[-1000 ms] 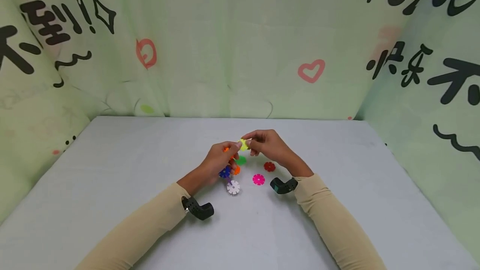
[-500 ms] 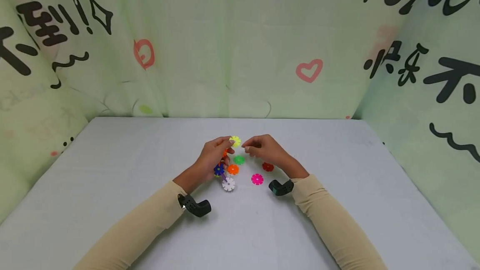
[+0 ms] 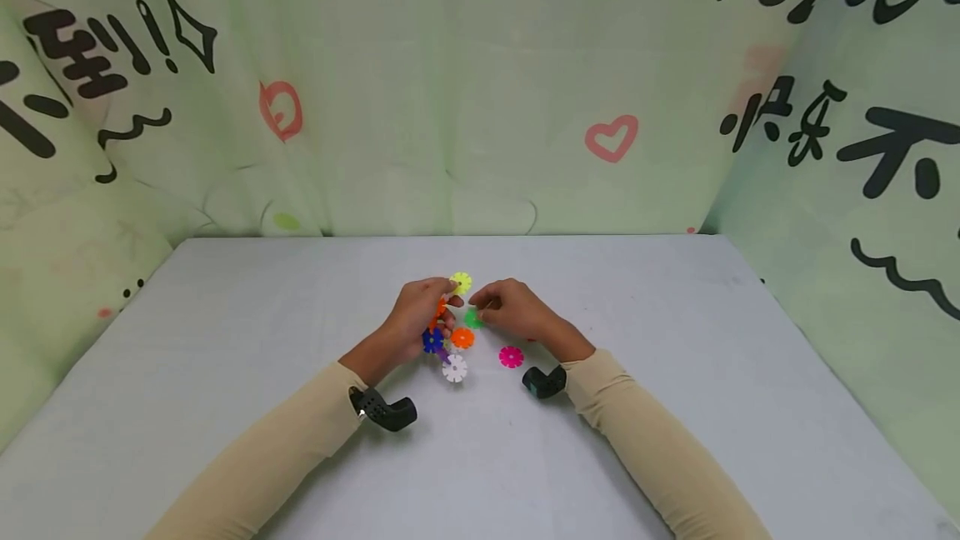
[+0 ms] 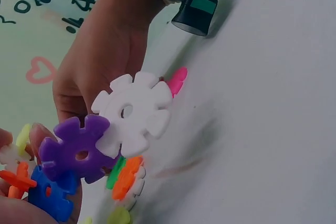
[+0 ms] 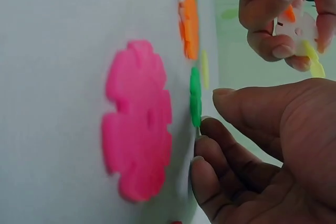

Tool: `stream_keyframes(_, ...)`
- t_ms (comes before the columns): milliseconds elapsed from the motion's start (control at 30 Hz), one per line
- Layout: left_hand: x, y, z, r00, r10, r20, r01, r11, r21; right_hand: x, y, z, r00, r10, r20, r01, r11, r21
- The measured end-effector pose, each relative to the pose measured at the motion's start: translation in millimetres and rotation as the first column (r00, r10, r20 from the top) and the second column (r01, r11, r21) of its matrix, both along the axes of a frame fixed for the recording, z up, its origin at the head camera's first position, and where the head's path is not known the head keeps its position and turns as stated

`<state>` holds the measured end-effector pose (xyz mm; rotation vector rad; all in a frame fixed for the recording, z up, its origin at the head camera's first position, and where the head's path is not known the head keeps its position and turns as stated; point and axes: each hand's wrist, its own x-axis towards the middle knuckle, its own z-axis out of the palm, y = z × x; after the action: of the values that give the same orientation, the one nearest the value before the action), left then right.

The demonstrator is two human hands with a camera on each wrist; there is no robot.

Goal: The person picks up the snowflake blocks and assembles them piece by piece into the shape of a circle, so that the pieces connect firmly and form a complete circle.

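Observation:
My left hand holds a chain of joined plastic snowflake discs. A yellow disc is at its top; a clear disc, an orange disc, a blue disc, a purple disc and a white disc follow. Low over the table, my right hand reaches to a loose green disc. In the right wrist view its fingertips are at the disc's edge, with the thumb apart from them. Whether they touch it I cannot tell.
On the white table lie a loose orange disc and a pink disc. A red disc is mostly hidden by my right hand. Beyond the table hangs a pale green curtain with printed writing.
The yellow disc was between both hands; my right hand let go of it and moved down to the green disc. My left hand, with the chain, shifted slightly left.

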<state>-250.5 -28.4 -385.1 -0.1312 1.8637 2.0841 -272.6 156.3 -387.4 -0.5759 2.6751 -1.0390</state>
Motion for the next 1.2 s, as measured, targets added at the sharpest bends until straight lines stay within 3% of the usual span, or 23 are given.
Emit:
stream_keyframes(333,1.0,1.2,-5.8,1.000,0.000,0.005,0.000,1.000,0.000,-1.0,-7.0,-1.1,0.999,0.033,0.023,-0.035,0.993,0.109)
stream_keyframes(833,-0.3,-3.9,-8.3,0.995,-0.084,-0.060,0.084,0.996,0.002,-0.9,-5.3,-1.5,0.998,0.040,-0.039,-0.035,0.991,0.131)
stream_keyframes(1200,-2.0,-5.1,-9.2,0.999,-0.045,-0.028,0.045,0.999,-0.007,-0.4,-1.7,-0.6,0.999,0.037,-0.038,-0.034,0.997,0.076)
